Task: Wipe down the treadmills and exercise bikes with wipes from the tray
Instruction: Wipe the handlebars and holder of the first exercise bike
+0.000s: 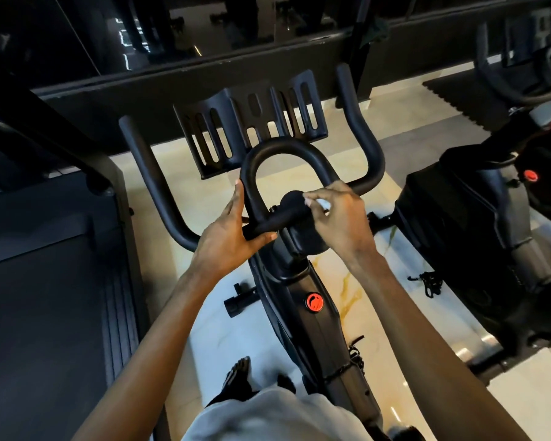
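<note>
A black exercise bike stands in front of me, its handlebar [287,151] forming a central loop with two long side horns. My left hand [233,230] wraps the left base of the loop where it meets the crossbar. My right hand [334,214] rests on the right side of the crossbar, fingers pinched on a small white wipe [322,203] pressed to the bar. A slotted black holder [252,122] sits beyond the loop. The bike frame [312,313] with a red knob [314,302] runs down toward me.
A treadmill [45,281] with its dark belt lies close on my left. A second black exercise bike [477,218] stands on my right. A mirror wall with a black ledge [204,74] runs across the back. The floor is pale marble tile [395,313].
</note>
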Available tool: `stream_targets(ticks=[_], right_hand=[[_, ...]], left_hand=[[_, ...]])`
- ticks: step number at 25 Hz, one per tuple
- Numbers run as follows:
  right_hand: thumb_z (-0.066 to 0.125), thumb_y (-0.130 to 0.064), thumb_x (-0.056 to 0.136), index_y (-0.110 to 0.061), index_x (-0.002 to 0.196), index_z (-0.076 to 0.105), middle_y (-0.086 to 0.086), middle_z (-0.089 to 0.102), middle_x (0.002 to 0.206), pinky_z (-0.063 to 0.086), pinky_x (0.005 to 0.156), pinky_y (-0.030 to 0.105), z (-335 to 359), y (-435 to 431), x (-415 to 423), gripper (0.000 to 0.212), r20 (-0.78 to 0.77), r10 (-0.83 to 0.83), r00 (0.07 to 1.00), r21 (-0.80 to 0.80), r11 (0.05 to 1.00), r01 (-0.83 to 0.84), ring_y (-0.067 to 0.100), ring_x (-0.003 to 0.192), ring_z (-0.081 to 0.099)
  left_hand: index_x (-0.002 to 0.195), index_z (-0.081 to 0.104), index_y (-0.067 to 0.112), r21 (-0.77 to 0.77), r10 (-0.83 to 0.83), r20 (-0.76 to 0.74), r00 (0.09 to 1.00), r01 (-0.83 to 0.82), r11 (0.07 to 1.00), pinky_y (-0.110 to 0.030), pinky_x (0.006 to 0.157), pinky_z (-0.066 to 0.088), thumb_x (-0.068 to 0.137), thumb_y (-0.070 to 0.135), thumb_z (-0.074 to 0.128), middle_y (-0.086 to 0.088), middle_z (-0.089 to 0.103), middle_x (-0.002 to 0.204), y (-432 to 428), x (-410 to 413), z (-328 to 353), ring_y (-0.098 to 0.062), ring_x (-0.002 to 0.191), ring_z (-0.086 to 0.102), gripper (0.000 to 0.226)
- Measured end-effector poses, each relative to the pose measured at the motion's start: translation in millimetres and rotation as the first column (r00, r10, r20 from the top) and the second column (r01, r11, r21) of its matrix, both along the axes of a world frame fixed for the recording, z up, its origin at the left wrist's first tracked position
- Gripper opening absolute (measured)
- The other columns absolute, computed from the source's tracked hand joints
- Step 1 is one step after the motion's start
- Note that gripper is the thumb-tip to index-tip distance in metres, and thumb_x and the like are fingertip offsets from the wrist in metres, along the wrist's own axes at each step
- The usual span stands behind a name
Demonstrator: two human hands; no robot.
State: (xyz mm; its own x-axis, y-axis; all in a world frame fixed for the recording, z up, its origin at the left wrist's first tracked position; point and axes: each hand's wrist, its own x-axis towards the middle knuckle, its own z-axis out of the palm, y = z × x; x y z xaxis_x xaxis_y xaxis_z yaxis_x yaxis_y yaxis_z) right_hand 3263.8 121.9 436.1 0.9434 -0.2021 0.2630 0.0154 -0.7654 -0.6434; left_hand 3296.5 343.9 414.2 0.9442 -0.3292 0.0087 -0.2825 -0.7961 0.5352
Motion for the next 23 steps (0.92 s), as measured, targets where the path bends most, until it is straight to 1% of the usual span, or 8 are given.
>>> stream_targets(ticks=[3, 6, 8, 11, 13, 16, 19, 23], right_hand=[[0.070, -0.018, 0.093, -0.026, 0.106, 0.078, -0.007, 0.063, 0.102, 0.037, 0.082, 0.000, 6, 1, 4, 0.017, -0.029, 0.050, 0.998, 0.034, 0.998, -0.049, 0.002, 0.087, 0.058], [0.071, -0.022, 0.092, -0.026, 0.104, 0.076, -0.010, 0.071, 0.107, 0.045, 0.084, 0.011, 18, -9, 15, 0.014, -0.090, -0.065, 0.994, 0.091, 0.993, 0.073, 0.005, 0.095, 0.064], [0.071, -0.021, 0.091, -0.024, 0.099, 0.074, -0.008, 0.071, 0.103, 0.043, 0.079, 0.015, 24, -4, 28, 0.009, -0.163, -0.065, 0.984, 0.020, 0.997, 0.069, 0.007, 0.092, 0.062], [0.072, -0.014, 0.090, -0.022, 0.089, 0.075, -0.005, 0.072, 0.097, 0.046, 0.081, 0.021, 35, 13, 52, 0.009, -0.282, 0.047, 0.958, -0.104, 0.991, -0.079, 0.005, 0.088, 0.061], [0.072, -0.012, 0.089, -0.020, 0.087, 0.077, -0.009, 0.071, 0.087, 0.049, 0.076, 0.020, 38, 26, 63, 0.010, -0.356, 0.099, 0.929, -0.143, 0.977, -0.159, 0.001, 0.082, 0.063], [0.074, -0.016, 0.088, -0.023, 0.086, 0.078, -0.012, 0.070, 0.086, 0.037, 0.060, 0.009, 43, 35, 68, 0.008, -0.417, 0.124, 0.900, -0.222, 0.947, -0.233, 0.002, 0.079, 0.063], [0.072, -0.013, 0.089, -0.021, 0.087, 0.078, -0.011, 0.071, 0.089, 0.036, 0.058, 0.004, 45, 17, 58, 0.010, -0.375, 0.022, 0.927, -0.187, 0.977, -0.099, -0.002, 0.074, 0.059], [0.064, -0.014, 0.095, -0.024, 0.100, 0.075, -0.012, 0.069, 0.105, 0.038, 0.080, 0.010, 31, 12, 33, 0.015, -0.274, -0.101, 0.957, -0.114, 0.991, 0.072, 0.004, 0.096, 0.060]], left_hand=[[0.162, 0.002, 0.032, 0.008, 0.022, 0.114, 0.993, -0.023, 1.000, -0.045, 0.084, 0.058, 0.085, 0.064, 0.066, 0.003, 0.035, 0.160, 1, -6, -5, -0.022, 0.121, 0.062, 0.105], [0.156, 0.033, 0.032, 0.012, -0.051, 0.273, 0.961, 0.050, 0.999, -0.045, 0.079, 0.059, 0.091, 0.057, 0.064, 0.000, 0.024, 0.164, 0, -11, -14, -0.023, 0.132, 0.049, 0.076], [0.149, 0.048, 0.026, 0.035, -0.096, 0.410, 0.907, 0.090, 0.995, -0.046, 0.086, 0.057, 0.095, 0.051, 0.061, -0.003, 0.031, 0.163, 0, -10, -23, -0.026, 0.137, 0.040, 0.061], [0.148, 0.050, 0.020, 0.042, -0.143, 0.439, 0.887, 0.139, 0.989, -0.046, 0.113, 0.039, 0.099, 0.046, 0.059, -0.006, 0.035, 0.162, 2, -6, -30, -0.027, 0.149, 0.030, 0.056], [0.149, 0.049, 0.018, 0.037, -0.151, 0.427, 0.892, 0.149, 0.988, -0.045, 0.117, 0.033, 0.099, 0.043, 0.060, -0.006, 0.034, 0.162, 2, -5, -29, -0.026, 0.151, 0.027, 0.057], [0.149, 0.048, 0.018, 0.034, -0.159, 0.408, 0.899, 0.159, 0.987, -0.044, 0.120, 0.026, 0.099, 0.043, 0.059, -0.005, 0.033, 0.162, 3, -4, -28, -0.026, 0.151, 0.024, 0.057], [0.150, 0.047, 0.019, 0.040, -0.197, 0.394, 0.898, 0.197, 0.979, -0.042, 0.124, 0.013, 0.101, 0.042, 0.056, -0.005, 0.031, 0.163, 6, 0, -25, -0.023, 0.153, 0.021, 0.055], [0.148, 0.048, 0.021, 0.038, -0.232, 0.370, 0.900, 0.235, 0.971, -0.041, 0.125, -0.002, 0.102, 0.040, 0.055, -0.004, 0.028, 0.165, 6, 1, -23, -0.017, 0.155, 0.013, 0.051]])
